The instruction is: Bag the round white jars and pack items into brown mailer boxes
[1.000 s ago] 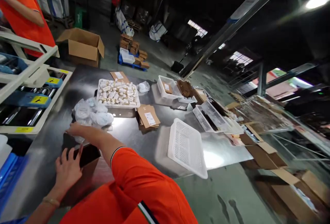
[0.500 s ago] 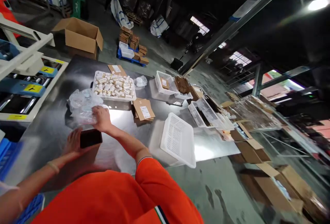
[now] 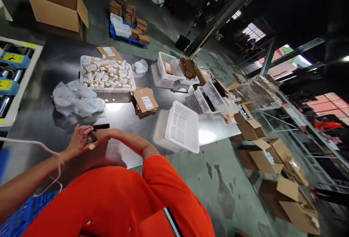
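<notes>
A small brown box (image 3: pixel 101 125) with a dark inside is held low over the steel table (image 3: pixel 136 149), close to my body. My left hand (image 3: pixel 79 140) has its fingers wrapped round the box's left side. At the opening, my right hand (image 3: pixel 100 135) is closed with its fingers pointing in, pressing on a shiny clear-wrapped item (image 3: pixel 90 137) partly hidden by both hands. Just beyond them lies a pile of clear plastic bags with round white pieces (image 3: pixel 77 99). Behind it stands a white tray (image 3: pixel 109 89) full of small white-and-gold bottles.
Flat brown cartons with labels (image 3: pixel 144 100) lie right of the tray. An empty-looking white basket (image 3: pixel 183 126) sits near the table's right front edge. More baskets (image 3: pixel 167 66) stand farther back. A roller conveyor (image 3: pixel 16 73) runs along the left, with a large open carton (image 3: pixel 54 6) behind.
My right hand has drawn back from the plastic bags to the box opening. The clear-wrapped item now shows between my hands, and the box is tipped differently. The view has shifted.
</notes>
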`<state>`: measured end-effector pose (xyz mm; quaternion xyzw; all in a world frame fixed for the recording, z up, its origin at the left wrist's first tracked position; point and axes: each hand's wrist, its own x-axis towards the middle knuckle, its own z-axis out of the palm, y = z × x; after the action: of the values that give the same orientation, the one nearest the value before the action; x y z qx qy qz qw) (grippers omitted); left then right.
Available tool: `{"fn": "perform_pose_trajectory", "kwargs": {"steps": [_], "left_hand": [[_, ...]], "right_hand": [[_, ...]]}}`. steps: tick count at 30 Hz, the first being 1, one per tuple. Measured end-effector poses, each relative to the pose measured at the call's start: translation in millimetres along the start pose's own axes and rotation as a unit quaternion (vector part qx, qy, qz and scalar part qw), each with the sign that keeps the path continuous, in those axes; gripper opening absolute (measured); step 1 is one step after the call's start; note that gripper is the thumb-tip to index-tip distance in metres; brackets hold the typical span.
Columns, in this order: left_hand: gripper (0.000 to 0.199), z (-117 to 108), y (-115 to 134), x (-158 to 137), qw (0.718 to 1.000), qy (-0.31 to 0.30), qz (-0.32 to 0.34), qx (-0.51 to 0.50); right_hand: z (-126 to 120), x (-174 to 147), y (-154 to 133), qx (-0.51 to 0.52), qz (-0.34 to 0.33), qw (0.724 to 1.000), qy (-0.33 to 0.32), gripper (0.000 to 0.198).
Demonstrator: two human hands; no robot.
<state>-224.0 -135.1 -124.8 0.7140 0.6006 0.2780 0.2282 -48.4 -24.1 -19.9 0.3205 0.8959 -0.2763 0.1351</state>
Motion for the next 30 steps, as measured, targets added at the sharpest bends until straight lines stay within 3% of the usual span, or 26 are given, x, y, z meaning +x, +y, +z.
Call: {"fn": "perform_pose_trajectory", "kwargs": {"steps": [1, 3, 4, 6, 8, 10, 13, 17, 20, 24, 27, 30], "left_hand": [[0.058, -0.6, 2.3, -0.9, 1.0, -0.017, 0.006, 0.008], [0.048, -1.2, 7.9, -0.9, 0.997, -0.064, 0.022, 0.038], [0.045, -1.5, 10.9, 0.0, 0.994, -0.092, 0.028, 0.06], [0.044, -2.3, 16.7, 3.0, 0.981, -0.153, 0.035, 0.111], [0.043, -3.8, 22.4, 5.9, 0.971, -0.191, 0.025, 0.145], [0.038, -6.0, 28.3, 7.4, 0.968, -0.199, 0.011, 0.152], [0.027, -9.0, 37.1, 7.4, 0.97, -0.185, -0.004, 0.156], [0.019, -8.7, 40.7, 6.9, 0.973, -0.171, -0.002, 0.151], [0.018, -4.7, 36.3, 8.5, 0.976, -0.17, -0.003, 0.139], [0.028, -1.7, 38.6, 14.1, 0.976, -0.164, -0.001, 0.143], [0.028, -4.6, 51.4, 16.4, 0.975, -0.167, 0.001, 0.149], [0.022, -7.2, 61.5, 17.6, 0.975, -0.157, -0.007, 0.16]], "right_hand": [[-17.8, 5.9, 10.1, 0.024, -0.019, 0.999, -0.007, 0.021], [-58.7, 19.5, 37.6, 0.064, 0.007, 0.997, 0.034, 0.011], [-79.6, 28.1, 54.0, 0.068, 0.049, 0.993, 0.088, 0.009], [-116.2, 48.9, 87.1, 0.058, 0.183, 0.956, 0.221, 0.02], [-139.9, 71.7, 114.5, 0.046, 0.27, 0.918, 0.288, 0.032], [-150.3, 91.5, 131.2, 0.04, 0.299, 0.906, 0.296, 0.038], [-154.1, 104.5, 136.5, 0.024, 0.298, 0.913, 0.277, 0.041], [-159.8, 74.9, 119.4, -0.022, 0.275, 0.918, 0.285, 0.044], [-149.7, 24.3, 89.8, -0.06, 0.215, 0.932, 0.285, 0.041], [-91.4, -35.7, 30.6, -0.103, 0.07, 0.982, 0.143, 0.033], [-36.8, -51.6, -2.9, -0.101, 0.024, 0.992, 0.066, 0.016], [-5.3, -41.7, -12.2, -0.084, 0.04, 0.991, 0.093, 0.023]]}}
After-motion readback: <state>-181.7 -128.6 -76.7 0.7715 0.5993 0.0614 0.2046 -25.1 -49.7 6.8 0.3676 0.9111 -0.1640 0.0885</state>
